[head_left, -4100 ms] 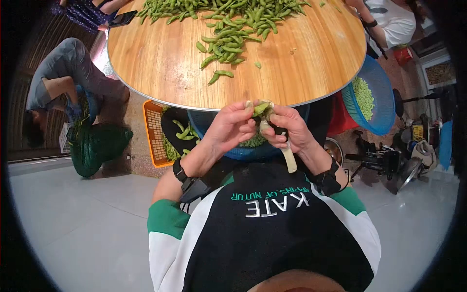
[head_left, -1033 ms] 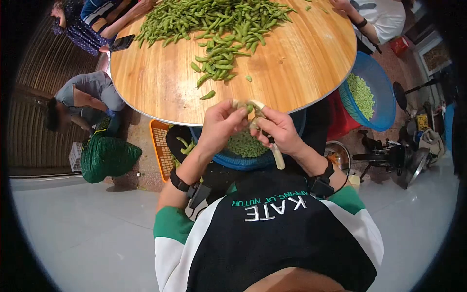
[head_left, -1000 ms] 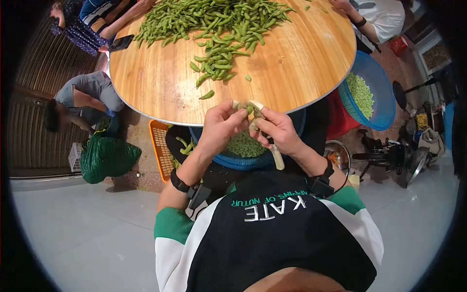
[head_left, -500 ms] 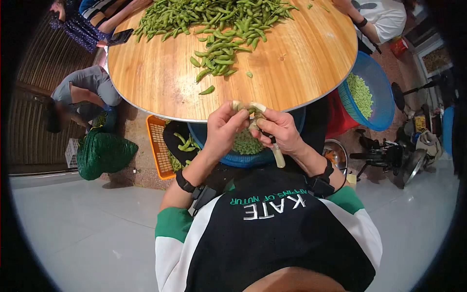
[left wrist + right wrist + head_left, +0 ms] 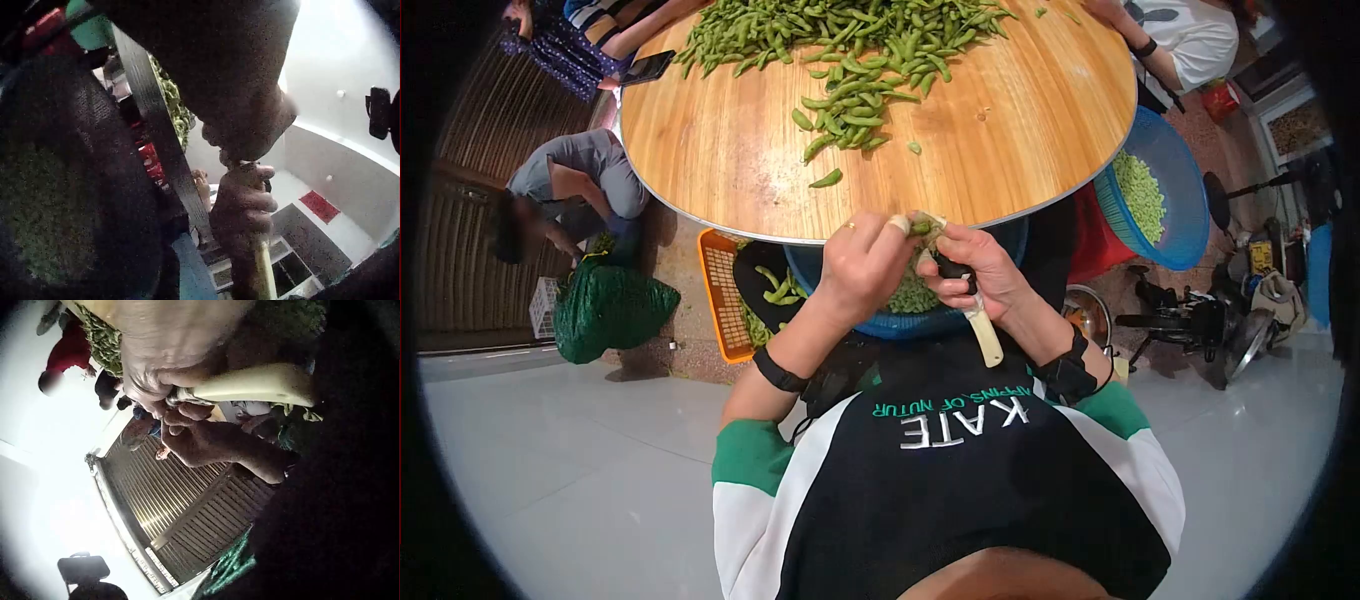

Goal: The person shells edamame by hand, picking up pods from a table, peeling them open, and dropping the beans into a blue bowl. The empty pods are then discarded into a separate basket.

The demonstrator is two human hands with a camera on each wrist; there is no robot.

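Observation:
A green pod (image 5: 920,227) is between the fingertips of both hands, just off the near edge of the round wooden table (image 5: 730,200). My left hand (image 5: 860,268) pinches it with curled fingers, one fingertip wrapped in a pale covering. My right hand (image 5: 988,272) grips a small tool with a cream handle (image 5: 986,340), which points down toward the body; the tool's tip is hidden. In the right wrist view the cream handle (image 5: 256,385) sticks out of the right hand (image 5: 181,337), and the left hand (image 5: 203,440) touches its fingertips. Green pods (image 5: 850,110) lie on the table.
Below the hands is a blue basket (image 5: 890,326) with pale green beans. An orange crate (image 5: 722,300) stands left, a blue basin (image 5: 1195,195) of beans right. Other people sit around, one beside a green sack (image 5: 610,310). A phone (image 5: 648,67) lies at the table's left edge.
My left hand has turned, its back now more in view, and its fingertips have shifted right toward the right hand. The cream handle shows longer and lower than half a second ago.

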